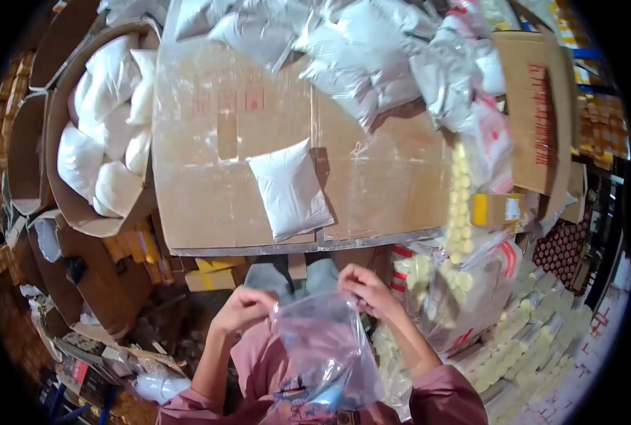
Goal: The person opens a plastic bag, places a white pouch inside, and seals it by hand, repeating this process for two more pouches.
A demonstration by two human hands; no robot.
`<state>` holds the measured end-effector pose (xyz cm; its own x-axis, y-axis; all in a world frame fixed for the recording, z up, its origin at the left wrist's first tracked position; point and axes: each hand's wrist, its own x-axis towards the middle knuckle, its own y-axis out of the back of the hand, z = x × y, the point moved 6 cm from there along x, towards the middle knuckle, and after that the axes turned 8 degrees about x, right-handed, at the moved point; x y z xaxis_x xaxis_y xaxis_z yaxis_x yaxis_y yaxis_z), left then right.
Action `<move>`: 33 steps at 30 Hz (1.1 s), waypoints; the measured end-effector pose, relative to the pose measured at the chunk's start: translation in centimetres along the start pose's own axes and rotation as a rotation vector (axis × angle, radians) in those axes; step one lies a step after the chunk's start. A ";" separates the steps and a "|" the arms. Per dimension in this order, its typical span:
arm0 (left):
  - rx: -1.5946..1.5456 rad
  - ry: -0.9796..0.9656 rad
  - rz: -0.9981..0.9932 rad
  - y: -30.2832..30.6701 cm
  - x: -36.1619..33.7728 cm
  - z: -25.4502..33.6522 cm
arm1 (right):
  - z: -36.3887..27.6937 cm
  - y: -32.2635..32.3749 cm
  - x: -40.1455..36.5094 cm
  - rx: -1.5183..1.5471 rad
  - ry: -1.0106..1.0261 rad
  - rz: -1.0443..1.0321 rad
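Observation:
A clear plastic bag (322, 333) hangs in front of my chest, its top edge stretched between my two hands. My left hand (248, 309) pinches the upper left corner of the bag. The upper right corner is pinched in my right hand (369, 289). Through the bag my pink shirt shows, and I see nothing packed inside. Beyond my hands, one filled white pouch (291, 190) lies flat on the cardboard-covered table (209, 205), near its front edge.
Many filled white bags (365, 57) pile up along the table's far side. To the left stands an open carton (149, 180) holding white bags (106, 92). Stacks of pale yellow round pieces in clear wrap (521, 340) and a yellow box (496, 210) are on the right.

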<state>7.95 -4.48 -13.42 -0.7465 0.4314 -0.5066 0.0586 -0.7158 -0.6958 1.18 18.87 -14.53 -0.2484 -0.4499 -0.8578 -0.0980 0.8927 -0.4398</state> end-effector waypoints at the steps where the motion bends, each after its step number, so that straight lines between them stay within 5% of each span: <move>1: 0.011 0.072 0.075 1.7 1.6 -2.4 | 0.3 1.9 2.4 -0.099 0.014 0.097; 2: 0.023 0.140 0.148 3.4 3.7 -5.1 | 0.8 4.0 4.9 -0.206 0.029 0.188; 4: 0.114 0.143 0.444 5.8 7.5 -8.9 | 2.6 9.3 10.3 -0.501 0.405 0.366; 7: 0.166 0.045 1.022 8.6 10.2 -13.7 | 1.4 10.3 14.9 -0.595 0.472 0.600; 10: 0.147 0.085 1.185 9.9 12.2 -15.3 | 1.3 10.6 16.8 -0.637 0.415 0.627; 25: 0.156 -0.037 1.058 12.7 12.5 -16.0 | 1.7 13.2 18.9 -0.180 0.211 0.235; 28: 0.361 -0.021 0.945 10.5 10.9 -12.6 | 1.2 12.1 15.9 -0.136 0.128 0.164; 33: 0.392 -0.286 0.874 7.3 9.6 -5.8 | -2.1 8.1 12.0 -0.031 0.351 -0.171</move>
<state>5.02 -2.36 -26.30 -0.6799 -0.4448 -0.5830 0.4794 -0.8712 0.1057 -4.63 20.79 -27.85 -0.5402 -0.5607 -0.6275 -0.1944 0.8086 -0.5552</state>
